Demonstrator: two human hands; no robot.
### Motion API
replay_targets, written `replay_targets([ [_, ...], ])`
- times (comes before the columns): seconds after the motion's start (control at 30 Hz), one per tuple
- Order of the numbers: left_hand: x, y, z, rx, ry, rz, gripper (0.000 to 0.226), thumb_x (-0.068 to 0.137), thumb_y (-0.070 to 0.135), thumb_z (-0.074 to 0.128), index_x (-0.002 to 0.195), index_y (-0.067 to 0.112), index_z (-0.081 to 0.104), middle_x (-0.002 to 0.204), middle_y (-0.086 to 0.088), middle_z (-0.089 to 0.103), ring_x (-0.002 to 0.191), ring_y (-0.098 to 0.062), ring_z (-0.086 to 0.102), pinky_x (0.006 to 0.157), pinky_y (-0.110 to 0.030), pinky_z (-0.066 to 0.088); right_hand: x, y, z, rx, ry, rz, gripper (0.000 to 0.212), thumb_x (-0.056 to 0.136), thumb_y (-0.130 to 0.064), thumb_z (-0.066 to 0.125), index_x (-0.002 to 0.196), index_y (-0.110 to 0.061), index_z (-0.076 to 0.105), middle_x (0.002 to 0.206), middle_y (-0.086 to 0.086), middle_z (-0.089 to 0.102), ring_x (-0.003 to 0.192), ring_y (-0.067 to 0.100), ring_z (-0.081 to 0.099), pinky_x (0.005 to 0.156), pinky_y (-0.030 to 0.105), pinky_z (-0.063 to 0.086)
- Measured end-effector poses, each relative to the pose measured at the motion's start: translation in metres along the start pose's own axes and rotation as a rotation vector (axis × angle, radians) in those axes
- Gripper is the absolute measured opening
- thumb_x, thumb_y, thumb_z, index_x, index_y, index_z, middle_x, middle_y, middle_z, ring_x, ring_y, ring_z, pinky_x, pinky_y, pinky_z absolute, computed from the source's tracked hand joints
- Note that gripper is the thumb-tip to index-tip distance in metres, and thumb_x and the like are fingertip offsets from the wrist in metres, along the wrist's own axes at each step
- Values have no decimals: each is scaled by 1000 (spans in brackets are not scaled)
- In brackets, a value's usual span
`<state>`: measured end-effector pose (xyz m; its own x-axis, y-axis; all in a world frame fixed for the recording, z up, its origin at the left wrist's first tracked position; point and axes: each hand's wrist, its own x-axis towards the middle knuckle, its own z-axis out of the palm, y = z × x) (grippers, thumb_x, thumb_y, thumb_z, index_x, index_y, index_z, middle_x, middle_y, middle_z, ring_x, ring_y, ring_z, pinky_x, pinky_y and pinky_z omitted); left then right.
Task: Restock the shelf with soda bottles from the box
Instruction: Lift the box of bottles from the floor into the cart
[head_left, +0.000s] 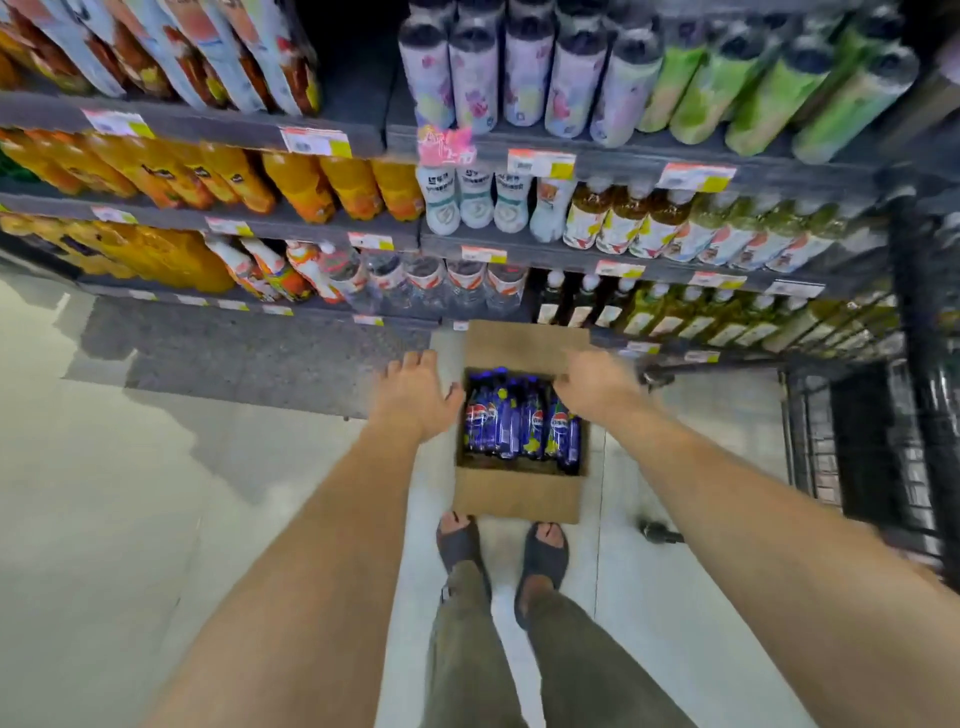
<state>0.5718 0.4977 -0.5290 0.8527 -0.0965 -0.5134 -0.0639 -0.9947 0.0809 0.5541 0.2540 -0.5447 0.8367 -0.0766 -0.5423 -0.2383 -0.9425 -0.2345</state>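
Note:
An open cardboard box (517, 496) stands on the floor just in front of my feet. Several blue soda bottles (519, 421) lie packed inside it. My left hand (415, 397) hovers at the box's left side with fingers spread and holds nothing. Over the box's upper right corner my right hand (595, 382) reaches down, fingers relaxed and blurred, near the far flap (524, 345). Neither hand grips a bottle. The shelf (467, 244) rises behind the box, filled with drink bottles.
A dark wire shopping cart (872, 441) stands at the right, close to my right arm. Orange juice bottles (311, 187) fill the left shelves, tea bottles (649, 223) the right ones. Pale tiled floor (156, 493) spreads to the left.

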Motion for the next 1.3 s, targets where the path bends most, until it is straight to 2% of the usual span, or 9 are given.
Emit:
replay_targets([
  [0.17, 73, -10, 47, 29, -93, 50, 64, 101, 52, 43, 150, 11, 40, 150, -16, 49, 135, -36, 47, 114, -46, 34, 38, 17, 56, 61, -27, 187, 38, 95, -32, 51, 127, -12, 58, 107, 14, 69, 98, 35, 67, 83, 42, 59],
  [0.33, 136, -12, 111, 24, -145, 57, 64, 101, 50, 43, 152, 12, 37, 151, -14, 47, 138, -36, 46, 115, -45, 34, 87, 51, 120, 164, -50, 321, 48, 96, -30, 54, 143, -21, 50, 131, 9, 62, 116, 31, 61, 94, 42, 54],
  [0.5, 201, -27, 204, 15, -173, 55, 71, 103, 51, 39, 160, 12, 21, 154, -16, 44, 141, -36, 44, 118, -47, 30, 161, 90, 203, 239, -59, 415, 46, 100, -36, 53, 144, -24, 48, 130, 8, 63, 103, 26, 63, 82, 37, 54],
  [0.67, 264, -43, 306, 16, -138, 1, 71, 104, 50, 37, 162, 13, 18, 155, -16, 43, 141, -37, 43, 118, -47, 31, 228, 146, 305, 244, -67, 471, 47, 100, -47, 49, 141, -23, 47, 118, 12, 67, 102, 33, 65, 85, 44, 56],
  [0.83, 317, -47, 406, -121, -92, -46, 73, 101, 46, 50, 160, 12, 24, 156, -16, 42, 138, -41, 46, 114, -52, 37, 273, 206, 386, 304, 0, 597, 48, 98, -38, 55, 139, -14, 48, 129, 16, 63, 117, 39, 60, 89, 44, 50],
  [1.0, 343, -51, 477, -188, -74, -97, 80, 101, 48, 51, 164, 19, 11, 162, -12, 35, 141, -39, 45, 113, -54, 42, 302, 247, 447, 387, 29, 607, 53, 99, -44, 52, 145, -20, 43, 131, 17, 64, 117, 42, 61, 93, 47, 54],
  [1.13, 352, -60, 513, -237, -134, -83, 89, 102, 48, 51, 163, 30, -11, 145, -16, 59, 116, -44, 64, 91, -52, 57, 311, 261, 469, 485, 94, 580, 65, 100, -34, 54, 158, -38, 25, 133, 14, 66, 118, 41, 62, 97, 47, 54],
  [1.2, 356, -60, 524, -345, -96, -124, 85, 104, 38, 52, 164, 33, -7, 131, -20, 68, 108, -47, 67, 89, -51, 55, 312, 265, 476, 535, 128, 558, 69, 102, -31, 53, 160, -41, 18, 135, 13, 65, 120, 41, 61, 99, 46, 52],
  [1.3, 359, -51, 532, -516, -29, -227, 74, 105, 28, 52, 164, 38, 8, 126, -22, 69, 109, -49, 65, 93, -48, 52, 313, 264, 485, 579, 170, 551, 69, 103, -32, 52, 160, -44, 14, 130, 12, 68, 115, 39, 64, 97, 46, 54],
])
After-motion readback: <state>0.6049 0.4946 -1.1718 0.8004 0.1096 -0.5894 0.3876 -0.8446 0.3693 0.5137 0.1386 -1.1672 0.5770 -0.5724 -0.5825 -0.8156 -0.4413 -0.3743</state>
